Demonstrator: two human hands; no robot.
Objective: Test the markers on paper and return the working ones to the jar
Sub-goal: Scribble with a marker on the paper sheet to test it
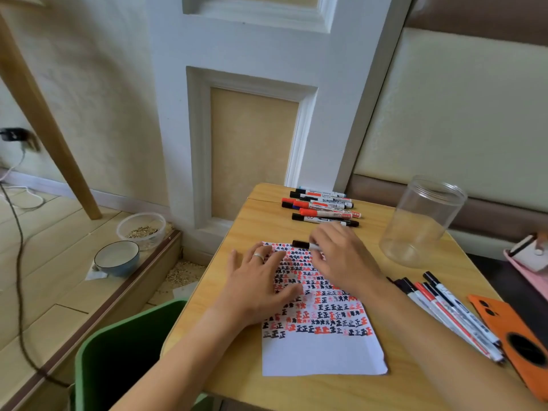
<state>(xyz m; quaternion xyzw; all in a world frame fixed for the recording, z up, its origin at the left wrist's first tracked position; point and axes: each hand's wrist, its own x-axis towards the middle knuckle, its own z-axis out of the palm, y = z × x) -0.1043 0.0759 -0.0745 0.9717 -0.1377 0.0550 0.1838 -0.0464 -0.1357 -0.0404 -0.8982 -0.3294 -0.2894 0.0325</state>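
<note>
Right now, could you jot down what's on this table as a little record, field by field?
table: small wooden top
paper: white sheet, mostly filled with red and black test marks
left hand: lies flat on the paper, ring on one finger
right hand: holds a black-capped marker at the sheet's far edge
jar: clear plastic, looks empty, on the right
far markers: row at the back edge
near markers: bundle on the right, beside an orange phone case

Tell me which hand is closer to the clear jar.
Right. The right hand, holding a marker, is just left of the jar; the left hand rests farther left on the paper.
</note>
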